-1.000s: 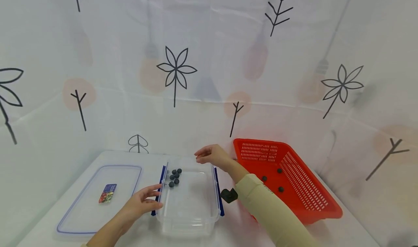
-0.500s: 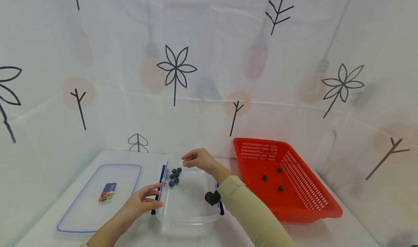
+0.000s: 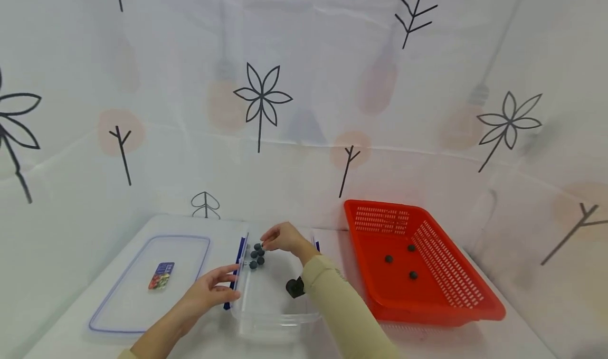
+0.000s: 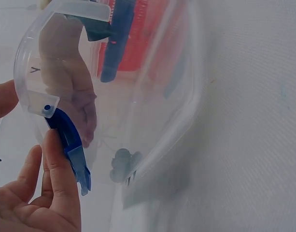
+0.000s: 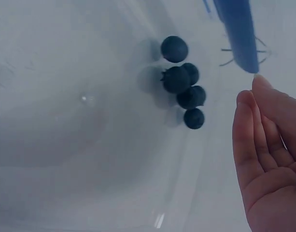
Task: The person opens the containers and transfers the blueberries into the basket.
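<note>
Clear box (image 3: 268, 293) open on top: mid floor reachable from above; R sleeve (image 3: 344, 311) + blk wrist unit (image 3: 294, 287) overhang its R side. Berries (image 3: 260, 261) block inner L edge, R grip (image 3: 285, 238) just beside them. L grip (image 3: 211, 290) at blue latch (image 4: 68, 137) obstructs L side. Desk (image 3: 332, 238) strip betw. box & red basket (image 3: 375, 237) passable at far end; nearer, sleeve's in the way.

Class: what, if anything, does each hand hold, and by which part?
The left hand touches the blue clip of the box without a clear grip. The right hand shows nothing between its fingertips; no hold can be confirmed.
</note>
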Motion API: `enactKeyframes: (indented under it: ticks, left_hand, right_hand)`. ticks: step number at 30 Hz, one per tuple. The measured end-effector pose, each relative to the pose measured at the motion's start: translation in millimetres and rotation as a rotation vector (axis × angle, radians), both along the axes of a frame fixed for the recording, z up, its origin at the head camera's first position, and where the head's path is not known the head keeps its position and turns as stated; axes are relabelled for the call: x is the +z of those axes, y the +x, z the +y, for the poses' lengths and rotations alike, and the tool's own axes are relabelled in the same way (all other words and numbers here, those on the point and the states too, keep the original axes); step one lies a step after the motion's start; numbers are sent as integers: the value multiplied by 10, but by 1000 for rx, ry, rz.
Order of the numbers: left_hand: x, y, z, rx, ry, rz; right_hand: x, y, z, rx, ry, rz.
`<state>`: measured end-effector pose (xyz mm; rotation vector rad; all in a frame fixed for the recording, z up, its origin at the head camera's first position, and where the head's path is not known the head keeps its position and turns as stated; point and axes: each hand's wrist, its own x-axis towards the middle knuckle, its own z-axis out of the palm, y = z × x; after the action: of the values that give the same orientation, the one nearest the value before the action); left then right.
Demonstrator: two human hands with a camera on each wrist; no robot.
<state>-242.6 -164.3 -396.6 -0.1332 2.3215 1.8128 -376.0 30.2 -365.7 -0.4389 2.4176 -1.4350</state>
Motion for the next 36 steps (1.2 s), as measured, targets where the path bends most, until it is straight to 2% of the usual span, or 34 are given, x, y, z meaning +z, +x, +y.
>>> enactKeyframes:
  ticks: [9,16,23,27,30,36]
  left_hand:
    - [-30,-10,-1,-10,24,15]
    - [-9,-9,-29,-16,24,10]
    - [-18,-25,-26,-5,25,7]
    - [-13,-22,-34,-13,29,10]
    - [-3,-17,-42,-36,35,7]
    - [-16,-14,-34,-30,37,20]
  right_hand:
    - [-117,13,-34,84,215,71]
    - [-176,-17,-51,119,330,78]
    - [-209,-45,-75,173,455,137]
    - [-180,-13,-85,229,480,161]
    - [-177,6,-99,253,492,152]
    - [-180,15,-105,306,493,131]
